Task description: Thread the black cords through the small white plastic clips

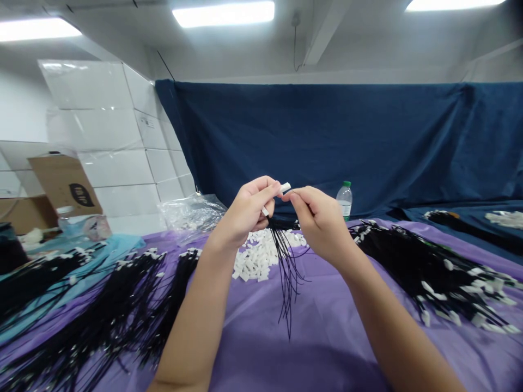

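Black cords [284, 256] hang above purple cloth [322, 321] before a dark-blue curtain [318, 136].

Forearms [204, 305] angle up and inward; left hand [249, 209] curled, thumb extended; right hand [321, 218] just beside it, thumb and forefinger pinched.

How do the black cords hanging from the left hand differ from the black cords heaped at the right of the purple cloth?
The held cords hang below the left hand; the heaped cords lie on the purple cloth. The held cords are a small, loose bunch; the heaped cords make a much larger, denser pile. The held cords' lower ends look plain black, while the heaped cords show white pieces along their near edge. Both are black and thin.
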Demonstrator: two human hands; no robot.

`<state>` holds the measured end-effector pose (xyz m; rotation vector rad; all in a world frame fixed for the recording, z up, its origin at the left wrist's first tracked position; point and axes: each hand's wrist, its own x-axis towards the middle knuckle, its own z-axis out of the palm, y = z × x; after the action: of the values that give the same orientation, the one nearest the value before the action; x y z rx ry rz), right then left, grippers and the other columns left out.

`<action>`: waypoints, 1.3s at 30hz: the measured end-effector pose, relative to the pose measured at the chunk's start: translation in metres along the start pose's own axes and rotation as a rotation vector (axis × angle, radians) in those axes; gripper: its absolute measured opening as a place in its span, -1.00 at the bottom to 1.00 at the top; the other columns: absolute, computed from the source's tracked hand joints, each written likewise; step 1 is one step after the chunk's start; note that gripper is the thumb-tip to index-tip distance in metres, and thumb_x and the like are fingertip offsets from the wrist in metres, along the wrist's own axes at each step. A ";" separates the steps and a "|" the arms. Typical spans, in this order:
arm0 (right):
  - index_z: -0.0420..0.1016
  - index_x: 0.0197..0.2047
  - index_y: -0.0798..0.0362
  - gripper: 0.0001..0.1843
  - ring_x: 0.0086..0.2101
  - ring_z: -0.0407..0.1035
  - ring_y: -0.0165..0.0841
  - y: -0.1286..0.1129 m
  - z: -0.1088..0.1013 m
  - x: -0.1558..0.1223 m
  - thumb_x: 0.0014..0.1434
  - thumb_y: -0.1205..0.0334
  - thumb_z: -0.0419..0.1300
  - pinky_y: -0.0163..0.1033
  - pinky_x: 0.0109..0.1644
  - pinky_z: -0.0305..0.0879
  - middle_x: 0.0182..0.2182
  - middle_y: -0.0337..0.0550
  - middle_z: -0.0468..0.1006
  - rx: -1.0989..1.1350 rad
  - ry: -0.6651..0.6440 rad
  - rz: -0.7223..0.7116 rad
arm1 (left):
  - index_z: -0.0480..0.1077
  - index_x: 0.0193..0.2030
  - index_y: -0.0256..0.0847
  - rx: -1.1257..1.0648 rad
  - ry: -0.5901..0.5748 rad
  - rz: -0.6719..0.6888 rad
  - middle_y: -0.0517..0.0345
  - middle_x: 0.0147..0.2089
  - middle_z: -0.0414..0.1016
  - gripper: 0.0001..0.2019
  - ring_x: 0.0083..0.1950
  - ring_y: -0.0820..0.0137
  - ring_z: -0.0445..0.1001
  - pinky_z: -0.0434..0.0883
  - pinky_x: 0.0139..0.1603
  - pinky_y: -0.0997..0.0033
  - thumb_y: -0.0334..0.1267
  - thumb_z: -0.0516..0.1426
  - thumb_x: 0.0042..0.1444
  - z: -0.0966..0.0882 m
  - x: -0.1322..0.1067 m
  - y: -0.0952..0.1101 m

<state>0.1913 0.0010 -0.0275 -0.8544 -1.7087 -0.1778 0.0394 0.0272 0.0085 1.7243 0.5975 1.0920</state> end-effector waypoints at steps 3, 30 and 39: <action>0.50 -0.25 0.09 -0.73 -0.28 0.37 -0.40 0.000 0.000 0.001 0.31 0.33 -0.02 -0.31 -0.18 0.23 -0.33 -0.14 0.52 -0.017 0.021 -0.013 | 0.29 -0.34 -0.19 0.025 -0.017 0.000 0.36 -0.65 0.06 -0.78 -0.73 0.68 -0.14 -0.15 -0.75 0.66 -0.08 0.08 0.18 0.003 -0.002 0.001; 0.43 -0.45 0.11 -0.71 -0.40 0.33 -0.45 -0.003 0.000 0.001 0.29 0.35 0.02 -0.34 -0.28 0.21 -0.54 -0.25 0.33 -0.037 0.067 -0.048 | 0.28 -0.35 -0.19 0.033 -0.002 0.007 0.36 -0.64 0.07 -0.79 -0.71 0.68 -0.15 -0.16 -0.75 0.64 -0.09 0.10 0.17 0.004 -0.005 0.005; 0.44 -0.47 0.15 -0.69 -0.51 0.17 -0.49 -0.002 0.001 0.000 0.29 0.38 0.02 -0.33 -0.39 0.11 -0.56 -0.23 0.29 -0.247 0.147 -0.114 | 0.25 -0.37 -0.20 0.053 -0.007 -0.002 0.36 -0.65 0.09 -0.77 -0.70 0.67 -0.13 -0.14 -0.75 0.66 -0.09 0.10 0.18 0.005 -0.005 0.005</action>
<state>0.1890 0.0002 -0.0270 -0.9010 -1.6179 -0.5256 0.0406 0.0186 0.0106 1.7723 0.6283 1.0768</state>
